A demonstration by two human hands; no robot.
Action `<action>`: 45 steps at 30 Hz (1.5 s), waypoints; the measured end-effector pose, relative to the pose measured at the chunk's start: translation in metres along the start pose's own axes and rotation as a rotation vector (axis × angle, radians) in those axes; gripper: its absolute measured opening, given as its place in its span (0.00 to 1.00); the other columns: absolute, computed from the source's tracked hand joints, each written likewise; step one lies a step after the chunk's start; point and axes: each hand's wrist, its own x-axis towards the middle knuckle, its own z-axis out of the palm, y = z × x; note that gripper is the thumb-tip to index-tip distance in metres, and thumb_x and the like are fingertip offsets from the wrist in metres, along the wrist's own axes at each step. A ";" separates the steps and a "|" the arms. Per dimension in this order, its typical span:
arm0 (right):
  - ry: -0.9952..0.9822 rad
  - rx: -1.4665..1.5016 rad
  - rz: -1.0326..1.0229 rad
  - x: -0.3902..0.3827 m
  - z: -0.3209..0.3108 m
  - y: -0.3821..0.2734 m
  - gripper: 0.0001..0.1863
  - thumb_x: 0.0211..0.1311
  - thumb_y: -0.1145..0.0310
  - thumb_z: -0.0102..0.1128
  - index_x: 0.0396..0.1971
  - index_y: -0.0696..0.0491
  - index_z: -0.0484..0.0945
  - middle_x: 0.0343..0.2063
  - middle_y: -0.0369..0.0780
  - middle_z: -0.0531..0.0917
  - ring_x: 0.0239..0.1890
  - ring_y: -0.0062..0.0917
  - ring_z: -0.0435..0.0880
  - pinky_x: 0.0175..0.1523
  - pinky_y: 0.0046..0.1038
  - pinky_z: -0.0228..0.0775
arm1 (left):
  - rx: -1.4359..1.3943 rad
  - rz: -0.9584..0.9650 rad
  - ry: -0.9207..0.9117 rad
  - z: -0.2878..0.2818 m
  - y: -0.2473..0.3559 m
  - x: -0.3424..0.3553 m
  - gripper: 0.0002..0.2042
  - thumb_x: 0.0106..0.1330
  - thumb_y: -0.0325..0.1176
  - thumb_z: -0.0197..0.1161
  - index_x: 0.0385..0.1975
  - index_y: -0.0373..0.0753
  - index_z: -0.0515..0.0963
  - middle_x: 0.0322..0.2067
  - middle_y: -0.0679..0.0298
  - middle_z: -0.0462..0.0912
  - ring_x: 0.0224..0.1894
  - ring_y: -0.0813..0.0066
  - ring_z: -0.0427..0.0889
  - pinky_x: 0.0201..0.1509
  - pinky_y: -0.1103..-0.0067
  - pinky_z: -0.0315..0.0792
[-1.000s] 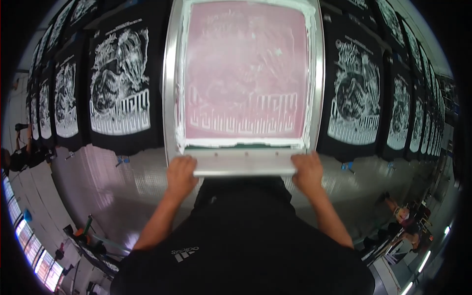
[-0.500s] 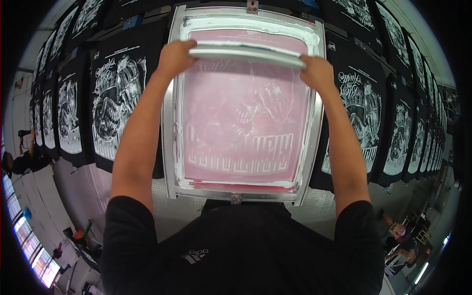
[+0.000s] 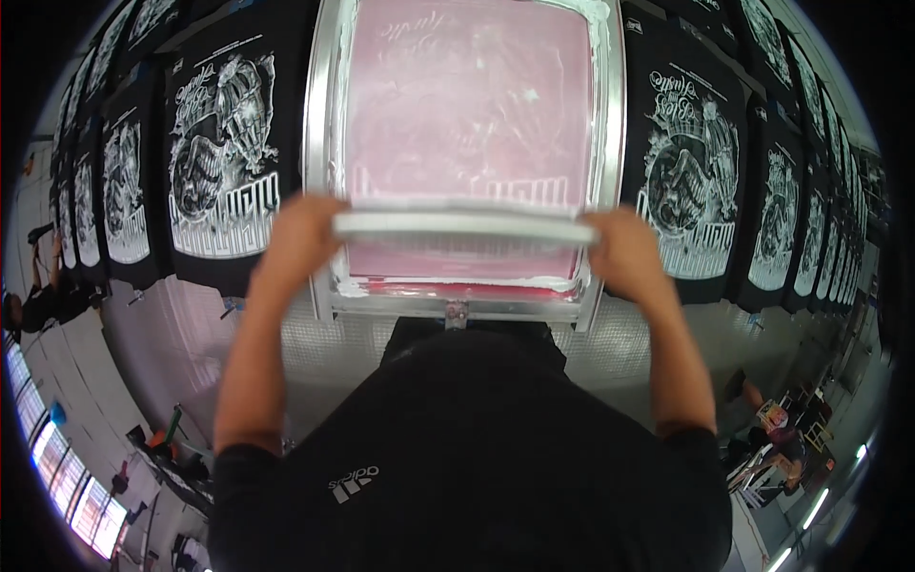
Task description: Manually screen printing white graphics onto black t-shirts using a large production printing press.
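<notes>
A screen printing frame [image 3: 317, 133] of silver metal holds pink mesh [image 3: 467, 124] with white ink along its borders and a faint design. Across its lower part lies a long pale metal squeegee [image 3: 462, 225], blurred by motion. My left hand [image 3: 305, 229] is closed on the squeegee's left end and my right hand [image 3: 620, 248] on its right end. A small metal bracket [image 3: 457, 311] sits at the middle of the frame's near edge, above my black shirt.
Black T-shirts with white prints lie in rows on boards to the left [image 3: 224, 153] and right [image 3: 691, 191]. A metallic floor [image 3: 172, 353] shows below them. A person in dark clothing [image 3: 43, 305] is at far left, another person [image 3: 786, 448] at lower right.
My hands took the squeegee from the near end up to the screen's far end, then drew it back toward me to the lower part. The view shifted along with this.
</notes>
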 end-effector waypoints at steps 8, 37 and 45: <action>-0.003 -0.048 0.055 -0.078 0.073 -0.026 0.20 0.36 0.77 0.64 0.37 0.53 0.83 0.33 0.43 0.86 0.40 0.42 0.83 0.54 0.43 0.72 | 0.001 0.107 0.071 0.068 0.013 -0.104 0.20 0.37 0.25 0.72 0.36 0.39 0.79 0.37 0.60 0.84 0.39 0.56 0.81 0.42 0.65 0.76; 0.066 -0.219 -0.036 0.356 -0.148 0.106 0.30 0.38 0.67 0.62 0.50 0.49 0.85 0.43 0.48 0.87 0.48 0.43 0.86 0.56 0.36 0.77 | 0.388 0.105 0.651 -0.076 -0.036 0.331 0.25 0.53 0.48 0.76 0.49 0.43 0.82 0.50 0.56 0.83 0.54 0.54 0.80 0.58 0.63 0.72; -0.092 -0.182 -0.057 0.401 -0.157 0.107 0.31 0.34 0.69 0.69 0.49 0.54 0.85 0.41 0.49 0.88 0.46 0.41 0.87 0.53 0.35 0.77 | -0.370 0.020 -0.645 0.052 0.027 0.015 0.14 0.72 0.39 0.59 0.47 0.36 0.82 0.42 0.51 0.86 0.45 0.56 0.85 0.52 0.64 0.76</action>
